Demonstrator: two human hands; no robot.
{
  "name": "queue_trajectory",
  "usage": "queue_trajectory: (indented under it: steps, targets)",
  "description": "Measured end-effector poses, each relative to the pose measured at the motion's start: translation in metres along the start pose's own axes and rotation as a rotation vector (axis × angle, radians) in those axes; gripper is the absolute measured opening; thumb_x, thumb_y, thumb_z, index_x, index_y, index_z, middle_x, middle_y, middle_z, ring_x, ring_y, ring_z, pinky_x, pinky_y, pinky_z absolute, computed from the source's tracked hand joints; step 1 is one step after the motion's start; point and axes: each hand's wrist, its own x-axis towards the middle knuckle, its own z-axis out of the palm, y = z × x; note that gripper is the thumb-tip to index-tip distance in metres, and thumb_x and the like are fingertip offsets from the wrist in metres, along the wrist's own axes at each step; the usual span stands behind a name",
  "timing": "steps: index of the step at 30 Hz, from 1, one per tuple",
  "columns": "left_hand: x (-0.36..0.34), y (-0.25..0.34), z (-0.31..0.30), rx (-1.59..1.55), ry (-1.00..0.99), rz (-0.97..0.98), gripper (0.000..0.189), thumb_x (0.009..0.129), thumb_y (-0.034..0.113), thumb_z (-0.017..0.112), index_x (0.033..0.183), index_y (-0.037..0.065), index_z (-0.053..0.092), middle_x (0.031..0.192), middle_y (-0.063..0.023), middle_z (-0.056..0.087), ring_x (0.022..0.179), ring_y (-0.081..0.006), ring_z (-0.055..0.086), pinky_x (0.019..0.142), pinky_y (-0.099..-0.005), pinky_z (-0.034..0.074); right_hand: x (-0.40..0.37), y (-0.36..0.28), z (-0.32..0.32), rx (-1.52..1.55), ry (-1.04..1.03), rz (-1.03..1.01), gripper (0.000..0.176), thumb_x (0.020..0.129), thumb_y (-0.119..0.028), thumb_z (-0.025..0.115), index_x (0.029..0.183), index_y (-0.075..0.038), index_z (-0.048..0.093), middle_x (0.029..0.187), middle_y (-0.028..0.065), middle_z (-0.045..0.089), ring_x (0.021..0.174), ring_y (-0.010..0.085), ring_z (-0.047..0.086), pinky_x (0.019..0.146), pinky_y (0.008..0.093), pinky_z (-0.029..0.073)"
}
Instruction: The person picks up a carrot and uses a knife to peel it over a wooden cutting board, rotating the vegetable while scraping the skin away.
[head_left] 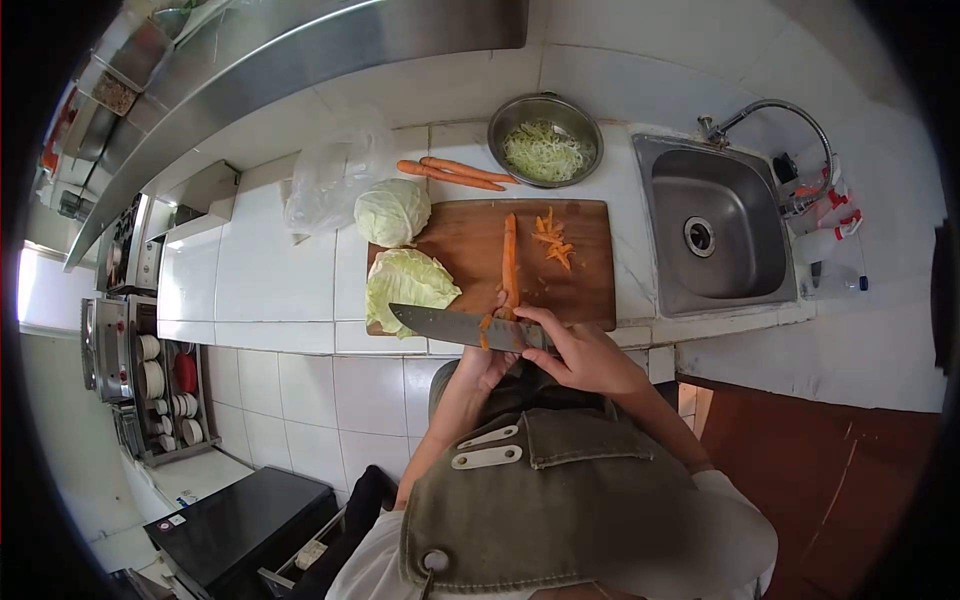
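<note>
My right hand [580, 350] grips the handle of a large kitchen knife [440, 325], its blade pointing left across the board's near edge. Orange carrot scraps cling to the blade. Partly hidden behind the knife, my left hand [484, 368] has its fingers closed at the near end of a carrot [510, 255]. That carrot extends away from me over a wooden cutting board [460, 225]. Carrot peelings [552, 238] lie in a small pile at the board's right. A cut cabbage piece [408, 288] rests on the left side, with a pale cabbage head [392, 212] behind it.
Behind the board are more carrots [455, 178] and a metal bowl [495, 150] holding shredded cabbage. A clear plastic bag [335, 185] lies on the white tiled counter [260, 270]. To the right is a steel sink [665, 220] with a curved faucet [790, 105]. A metal shelf [330, 50] hangs overhead.
</note>
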Motion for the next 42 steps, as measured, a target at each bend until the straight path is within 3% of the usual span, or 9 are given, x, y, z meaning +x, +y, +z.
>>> queue_trajectory:
  steps: [2,12,14,24,26,33,35,38,42]
  targets:
    - [0.0,-0.002,-0.005,-0.007,-0.069,0.009,0.028,0.094,0.037,0.054,0.106,0.012,0.057,0.086,0.0005,0.062,0.07,-0.0097,0.062,0.057,-0.0246,0.053,0.001,0.006,0.007,0.003,0.132,-0.15,0.05,0.091,-0.029,0.06,0.131,-0.008,0.04,0.061,0.0192,0.058,0.058,0.0388,0.06,0.053,0.045,0.043]
    - [0.002,-0.004,-0.002,-0.066,0.036,0.043,0.036,0.094,0.039,0.053,0.117,0.012,0.054,0.095,-0.0026,0.062,0.071,-0.0115,0.063,0.052,-0.0228,0.054,0.001,0.004,0.006,-0.03,0.133,-0.152,0.048,0.091,-0.028,0.06,0.13,-0.007,0.042,0.066,0.02,0.059,0.06,0.0384,0.06,0.055,0.0449,0.044]
    - [-0.001,-0.002,0.004,-0.088,0.011,0.032,0.035,0.094,0.038,0.054,0.118,0.012,0.054,0.095,-0.002,0.062,0.072,-0.0107,0.064,0.052,-0.0229,0.054,0.0,0.0,0.002,-0.027,0.021,-0.057,0.05,0.09,-0.024,0.06,0.133,-0.008,0.039,0.107,0.0239,0.063,0.082,0.0418,0.063,0.069,0.0448,0.05]
    - [0.004,-0.007,-0.008,-0.084,0.024,0.048,0.038,0.094,0.04,0.051,0.118,0.011,0.053,0.101,-0.004,0.061,0.072,-0.0146,0.064,0.05,-0.0236,0.054,0.002,0.001,0.003,-0.025,0.03,-0.06,0.051,0.09,-0.025,0.061,0.133,-0.008,0.039,0.103,0.0233,0.064,0.079,0.0414,0.063,0.067,0.0444,0.05]
    - [0.007,-0.006,-0.011,-0.127,-0.051,0.013,0.038,0.093,0.039,0.052,0.117,0.01,0.053,0.099,-0.0049,0.062,0.073,-0.0158,0.064,0.05,-0.0243,0.054,0.002,0.0,0.003,-0.009,0.045,-0.065,0.051,0.09,-0.025,0.061,0.133,-0.008,0.04,0.102,0.0229,0.064,0.076,0.0407,0.063,0.066,0.0443,0.049]
    - [0.004,-0.004,0.0,-0.077,0.002,0.037,0.038,0.093,0.039,0.053,0.114,0.007,0.053,0.095,-0.0053,0.061,0.072,-0.0151,0.064,0.051,-0.0254,0.054,0.003,-0.001,0.003,-0.04,0.053,-0.067,0.051,0.09,-0.026,0.061,0.133,-0.009,0.04,0.096,0.0228,0.065,0.072,0.0398,0.063,0.062,0.0442,0.048]
    - [0.001,0.0,0.004,-0.063,-0.062,-0.045,0.031,0.096,0.035,0.05,0.108,0.007,0.052,0.096,-0.0047,0.061,0.076,-0.0161,0.064,0.058,-0.0267,0.056,0.005,-0.006,-0.003,-0.028,-0.025,0.043,0.051,0.09,-0.024,0.061,0.134,-0.009,0.038,0.091,0.0239,0.064,0.07,0.04,0.062,0.06,0.0441,0.047]
    - [0.006,-0.007,-0.001,-0.109,-0.071,-0.039,0.032,0.096,0.036,0.049,0.109,0.006,0.052,0.095,-0.0058,0.062,0.077,-0.0169,0.064,0.059,-0.0272,0.056,0.006,-0.008,-0.008,0.018,-0.054,0.113,0.052,0.09,-0.023,0.06,0.134,-0.009,0.037,0.087,0.0252,0.063,0.069,0.0405,0.062,0.059,0.0447,0.046]
    - [0.002,-0.006,0.003,-0.109,-0.089,-0.074,0.035,0.096,0.038,0.049,0.111,0.006,0.052,0.093,-0.0056,0.062,0.077,-0.0168,0.064,0.058,-0.0271,0.056,-0.001,0.0,-0.001,0.022,0.027,0.008,0.053,0.09,-0.023,0.061,0.135,-0.008,0.036,0.09,0.0254,0.064,0.07,0.0403,0.063,0.062,0.0446,0.047]
